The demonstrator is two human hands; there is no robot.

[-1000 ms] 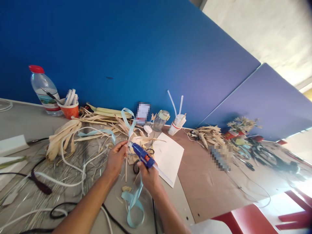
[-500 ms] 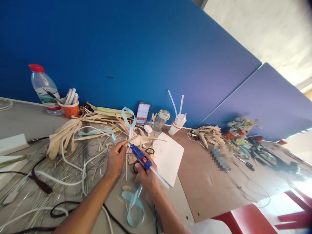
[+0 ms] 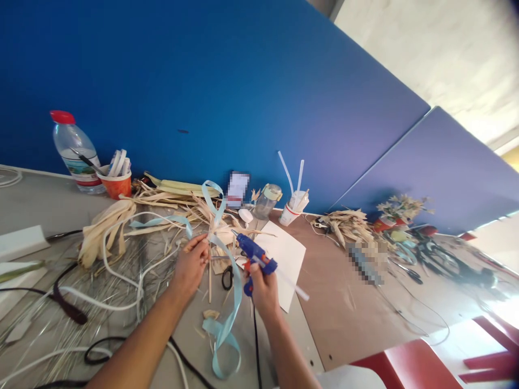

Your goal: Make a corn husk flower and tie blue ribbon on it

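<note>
My right hand (image 3: 264,286) is wrapped round a blue hot glue gun (image 3: 255,253), whose nozzle points up and left. A clear glue stick (image 3: 298,287) sticks out of its back end. My left hand (image 3: 192,265) is closed in a pinch on a light blue ribbon (image 3: 230,302), where it loops at the base of some dried corn husk. One end of the ribbon stands up in a loop above my fingers; another hangs down and curls on the table. Black-handled scissors (image 3: 227,277) lie between my hands, partly hidden.
Corn husks (image 3: 107,229), thin wires and a white cable (image 3: 140,286) spread over the left side. Behind stand a water bottle (image 3: 77,156), an orange cup (image 3: 117,185), a glass jar (image 3: 267,201) and a paper cup (image 3: 288,214). White paper (image 3: 286,259) lies right of centre.
My right hand has drawn the glue gun back to the right, away from my left fingers. The hanging ribbon and the scissors now show between the hands. My left hand has barely moved.
</note>
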